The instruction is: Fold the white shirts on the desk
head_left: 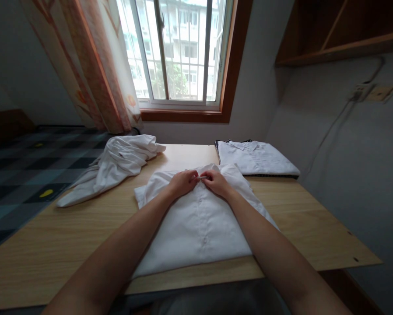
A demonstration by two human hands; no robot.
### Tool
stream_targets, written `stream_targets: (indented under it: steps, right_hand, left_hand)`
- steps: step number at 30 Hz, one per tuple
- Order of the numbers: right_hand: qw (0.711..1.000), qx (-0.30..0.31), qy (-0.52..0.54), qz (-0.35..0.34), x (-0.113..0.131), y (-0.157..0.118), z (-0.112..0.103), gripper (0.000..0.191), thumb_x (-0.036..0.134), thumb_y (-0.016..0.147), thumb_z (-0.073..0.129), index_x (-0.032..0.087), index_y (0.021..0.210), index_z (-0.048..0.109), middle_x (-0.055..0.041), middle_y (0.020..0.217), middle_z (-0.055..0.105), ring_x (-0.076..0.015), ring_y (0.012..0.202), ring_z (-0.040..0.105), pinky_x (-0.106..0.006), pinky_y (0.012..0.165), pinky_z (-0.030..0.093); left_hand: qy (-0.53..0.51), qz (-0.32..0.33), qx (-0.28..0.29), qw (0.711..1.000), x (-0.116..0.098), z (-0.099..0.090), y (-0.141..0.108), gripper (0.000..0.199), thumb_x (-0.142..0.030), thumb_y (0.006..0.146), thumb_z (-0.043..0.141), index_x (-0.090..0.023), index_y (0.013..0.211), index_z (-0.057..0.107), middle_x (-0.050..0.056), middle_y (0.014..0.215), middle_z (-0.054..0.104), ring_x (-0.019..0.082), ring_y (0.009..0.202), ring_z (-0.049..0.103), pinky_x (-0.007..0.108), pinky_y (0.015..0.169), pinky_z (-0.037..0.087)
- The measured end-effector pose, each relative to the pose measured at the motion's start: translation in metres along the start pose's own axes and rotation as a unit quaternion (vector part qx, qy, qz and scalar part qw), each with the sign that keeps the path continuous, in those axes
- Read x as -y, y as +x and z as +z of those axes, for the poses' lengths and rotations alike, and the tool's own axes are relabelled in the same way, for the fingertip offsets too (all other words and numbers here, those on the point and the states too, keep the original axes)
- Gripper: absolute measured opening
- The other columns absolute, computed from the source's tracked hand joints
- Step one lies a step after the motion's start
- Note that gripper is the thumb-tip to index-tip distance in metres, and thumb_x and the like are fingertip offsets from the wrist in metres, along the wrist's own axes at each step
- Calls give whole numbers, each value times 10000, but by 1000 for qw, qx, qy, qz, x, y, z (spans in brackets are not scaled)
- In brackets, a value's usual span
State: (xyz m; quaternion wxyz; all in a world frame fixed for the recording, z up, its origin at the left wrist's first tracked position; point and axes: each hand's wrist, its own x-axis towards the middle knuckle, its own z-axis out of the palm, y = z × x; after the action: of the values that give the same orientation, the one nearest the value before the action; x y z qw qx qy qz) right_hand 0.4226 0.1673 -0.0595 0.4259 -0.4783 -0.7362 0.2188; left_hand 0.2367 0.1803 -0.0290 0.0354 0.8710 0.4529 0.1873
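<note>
The white shirt (193, 232) lies front up on the wooden table (301, 214), most of its body spread below the hands toward the near edge. The left hand (184, 182) and right hand (217, 182) nearly meet, fingertips pinching its upper front.

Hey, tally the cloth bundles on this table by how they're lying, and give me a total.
Crumpled white heap: 1
Laid-out white shirt, pinched by left hand and right hand: 1
Folded pile, white on top: 1
Total: 3
</note>
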Motion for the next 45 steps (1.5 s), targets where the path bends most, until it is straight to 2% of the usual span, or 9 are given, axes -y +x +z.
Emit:
stream_targets:
  steps: [8, 14, 21, 27, 31, 33, 37, 41, 45]
  right_hand:
    - [1000, 0, -8, 2, -1, 0, 1, 131, 149, 807, 613, 175, 892, 709, -20, 852, 656, -145, 765, 564, -278, 728, 452]
    - [1000, 3, -7, 3, -1, 0, 0, 141, 144, 806, 606, 167, 899, 710, -25, 850, 660, -149, 764, 566, -280, 723, 452]
    - [1000, 7, -9, 2, -2, 2, 1, 144, 179, 806, 617, 167, 914, 711, -32, 876, 667, -152, 784, 571, -280, 729, 448]
    - [1000, 9, -18, 5, -1, 5, -1, 181, 65, 713, 570, 165, 822, 675, -8, 781, 629, -148, 728, 534, -278, 702, 428]
    - [1000, 8, -10, 8, 1, 6, -1, 146, 57, 689, 563, 165, 751, 638, -2, 713, 587, -157, 714, 522, -280, 682, 416]
    - [1000, 7, -2, 10, 2, 4, 0, 148, 69, 699, 570, 174, 783, 632, 6, 714, 575, -150, 684, 514, -270, 651, 408]
    - [1000, 22, 8, -7, 4, -2, -1, 284, 107, 739, 592, 209, 1000, 644, 17, 790, 583, -127, 622, 495, -252, 601, 400]
    - [998, 39, -23, -50, 6, -4, -4, 290, 98, 763, 581, 227, 1007, 671, 0, 891, 591, -119, 659, 497, -243, 641, 422]
    - [996, 65, -37, -56, 10, -5, -6, 334, 75, 776, 569, 239, 1049, 669, 1, 941, 589, -101, 639, 500, -239, 658, 436]
  left_hand:
    - [15, -21, 0, 1000, -3, 0, -1, 225, -390, 895, 507, -260, 968, 676, 29, 841, 702, 224, 799, 651, 286, 648, 406]
    - [29, -11, 3, 1000, -3, 1, -1, 204, -367, 907, 505, -262, 987, 661, 34, 850, 698, 230, 825, 656, 289, 670, 419]
    - [59, -24, 21, 998, -6, 2, -1, 229, -399, 947, 477, -213, 990, 604, 74, 923, 698, 238, 878, 665, 304, 721, 440]
    - [47, -26, 21, 998, -9, 2, -2, 205, -371, 958, 479, -200, 971, 591, 81, 929, 696, 242, 893, 668, 312, 748, 446]
    - [29, -19, 15, 999, -7, 3, -1, 196, -363, 951, 491, -200, 962, 598, 75, 907, 695, 237, 877, 665, 303, 728, 440]
    - [19, -18, 11, 1000, -5, 3, 0, 198, -369, 941, 503, -203, 950, 610, 72, 898, 696, 236, 864, 661, 299, 712, 435]
    - [-14, -29, 17, 999, 1, 2, 2, 204, -401, 898, 558, -220, 922, 649, 43, 848, 691, 219, 821, 647, 278, 678, 416]
    - [-58, -33, 16, 998, 6, 0, 2, 282, -493, 858, 578, -232, 886, 682, 10, 772, 671, 195, 755, 617, 259, 635, 392]
    - [-84, -37, 21, 996, 9, -1, 3, 273, -475, 830, 586, -228, 848, 700, -3, 720, 656, 176, 707, 586, 247, 600, 369]
